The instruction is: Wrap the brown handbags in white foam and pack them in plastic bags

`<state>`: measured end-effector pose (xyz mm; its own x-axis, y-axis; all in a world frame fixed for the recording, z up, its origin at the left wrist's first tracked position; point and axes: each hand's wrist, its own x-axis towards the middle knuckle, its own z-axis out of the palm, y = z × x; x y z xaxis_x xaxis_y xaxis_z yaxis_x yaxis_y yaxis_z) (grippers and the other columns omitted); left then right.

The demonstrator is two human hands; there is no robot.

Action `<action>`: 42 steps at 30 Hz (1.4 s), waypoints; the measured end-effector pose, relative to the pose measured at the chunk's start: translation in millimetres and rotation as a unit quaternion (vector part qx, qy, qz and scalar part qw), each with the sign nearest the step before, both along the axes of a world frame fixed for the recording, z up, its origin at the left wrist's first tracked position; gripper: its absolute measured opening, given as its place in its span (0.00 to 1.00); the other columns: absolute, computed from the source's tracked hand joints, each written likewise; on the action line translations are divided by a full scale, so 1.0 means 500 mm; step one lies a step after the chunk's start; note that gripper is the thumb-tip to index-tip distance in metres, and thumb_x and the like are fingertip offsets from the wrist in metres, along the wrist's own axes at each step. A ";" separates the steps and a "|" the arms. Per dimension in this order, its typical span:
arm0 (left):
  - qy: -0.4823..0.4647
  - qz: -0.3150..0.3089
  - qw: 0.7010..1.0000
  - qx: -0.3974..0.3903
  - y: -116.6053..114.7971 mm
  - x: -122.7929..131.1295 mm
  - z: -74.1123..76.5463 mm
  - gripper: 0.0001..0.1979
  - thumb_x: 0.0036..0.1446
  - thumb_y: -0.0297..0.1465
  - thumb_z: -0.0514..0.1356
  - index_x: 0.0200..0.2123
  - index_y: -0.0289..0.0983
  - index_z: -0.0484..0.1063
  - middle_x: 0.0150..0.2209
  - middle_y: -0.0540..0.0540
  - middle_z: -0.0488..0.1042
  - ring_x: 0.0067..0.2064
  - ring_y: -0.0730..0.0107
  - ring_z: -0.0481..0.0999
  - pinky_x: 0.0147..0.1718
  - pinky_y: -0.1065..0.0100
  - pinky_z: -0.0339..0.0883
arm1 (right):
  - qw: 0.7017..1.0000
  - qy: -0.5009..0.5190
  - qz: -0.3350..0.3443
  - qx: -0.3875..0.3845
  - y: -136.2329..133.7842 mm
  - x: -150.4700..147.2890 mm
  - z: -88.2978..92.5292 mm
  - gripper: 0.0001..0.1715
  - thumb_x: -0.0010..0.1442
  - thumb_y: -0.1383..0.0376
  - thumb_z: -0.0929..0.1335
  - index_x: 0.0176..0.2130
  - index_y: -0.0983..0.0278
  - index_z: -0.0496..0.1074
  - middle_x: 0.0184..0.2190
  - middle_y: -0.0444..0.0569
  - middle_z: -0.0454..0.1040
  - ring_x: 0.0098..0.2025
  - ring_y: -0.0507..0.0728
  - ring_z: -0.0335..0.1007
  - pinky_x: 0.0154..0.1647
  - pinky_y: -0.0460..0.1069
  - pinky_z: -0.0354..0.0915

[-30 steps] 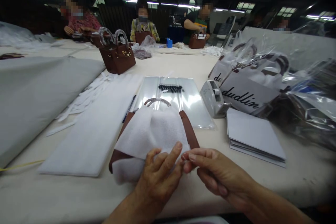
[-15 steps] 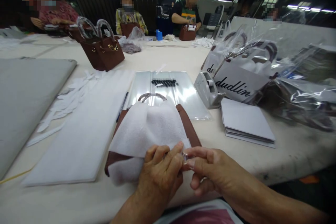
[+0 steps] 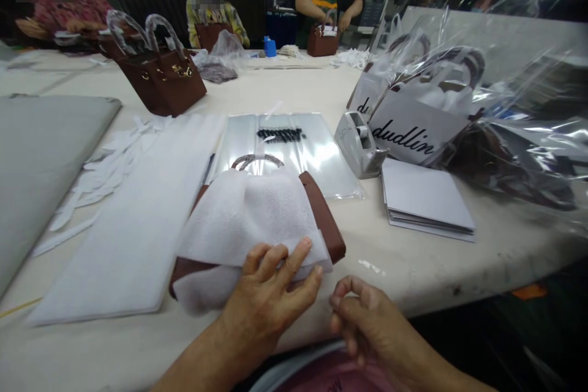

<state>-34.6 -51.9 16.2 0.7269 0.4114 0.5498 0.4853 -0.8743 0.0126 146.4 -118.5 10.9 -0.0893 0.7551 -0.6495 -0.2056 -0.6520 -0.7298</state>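
One brown handbag (image 3: 324,214) lies at the near side of the pale tabletop (image 3: 285,89), its handle (image 3: 257,159) pointing away from the person and a white foam sheet (image 3: 257,208) draped across it. Of the hands, the left hand (image 3: 271,294) rests on the sheet's lower right part, fingers spread; the right hand (image 3: 365,318) is just beside, apart from the bag, thumb and forefinger drawn together, though whether anything sits between them I cannot tell. Beyond lie clear plastic sleeves (image 3: 316,165), with a tape dispenser (image 3: 361,150) and white folded cards (image 3: 425,196) to the right and white foam (image 3: 110,245) to the left.
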 end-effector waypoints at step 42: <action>-0.377 0.266 0.826 -0.324 -0.026 -0.139 0.041 0.05 0.54 0.28 0.55 0.27 0.35 0.64 0.55 0.42 0.59 0.56 0.65 0.60 0.54 0.63 0.56 | 0.511 -0.314 0.251 0.760 0.197 -0.191 0.078 0.20 0.61 0.73 0.58 0.52 0.70 0.62 0.53 0.55 0.62 0.56 0.58 0.55 0.57 0.56 0.57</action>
